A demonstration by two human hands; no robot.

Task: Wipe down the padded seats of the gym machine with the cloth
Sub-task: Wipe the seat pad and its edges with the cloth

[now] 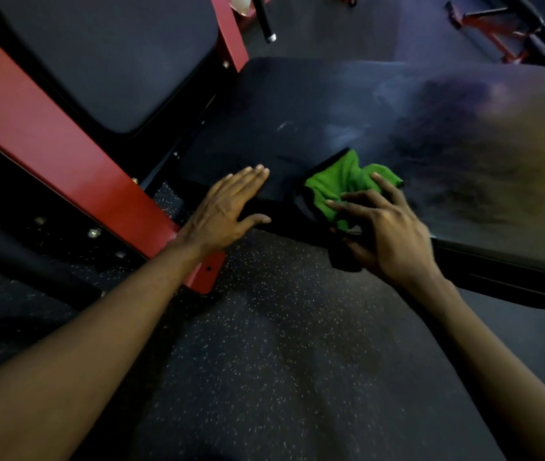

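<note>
1. The green cloth (347, 184) lies bunched on the near edge of the padded seat (331, 104). A dark part of it hangs over that edge.
2. The right hand (387, 234) has its grip closed on the cloth: the fingers are spread and curled over the green folds, and the thumb is by the dark hanging part.
3. The left hand (227, 207) lies just beside the cloth without touching it. Its grip is fully open and holds nothing, with straight fingers flat on the seat's near corner and the thumb along the edge.
4. Beyond and to the right of the cloth the seat stretches wide, with pale streaks on it. Its right end is blurred.
5. A red frame beam (48, 128) slants past the seat's left side, close to the left wrist. A second dark pad (114, 61) sits behind it.
6. The speckled floor (264, 344) spreads out under both forearms.
</note>
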